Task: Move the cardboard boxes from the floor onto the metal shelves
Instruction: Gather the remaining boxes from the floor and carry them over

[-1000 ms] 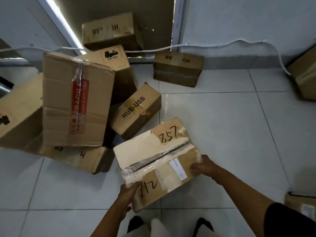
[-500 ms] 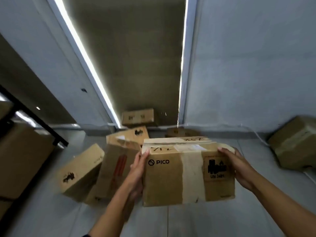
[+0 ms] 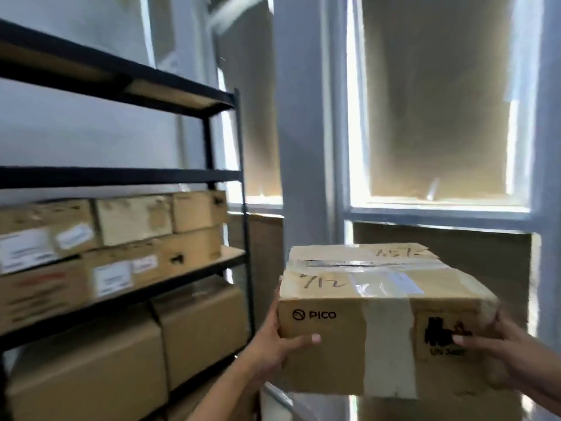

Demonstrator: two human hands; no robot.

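Both hands, left hand (image 3: pixel 274 344) and right hand (image 3: pixel 498 357), clasp the box (image 3: pixel 379 323) right of the shelves (image 3: pixel 212 174); stacked cartons (image 3: pixel 127 238) fill its lower tiers.

A brown cardboard box (image 3: pixel 385 314) hangs in the air, level, to the right of the black metal shelves (image 3: pixel 224 177) and apart from them — "PICO" is printed on its near side, clear and pale tape crosses its top and front, and numbers are handwritten on its flaps. The shelves' middle and lower levels carry other cardboard boxes — the level above looks bare.
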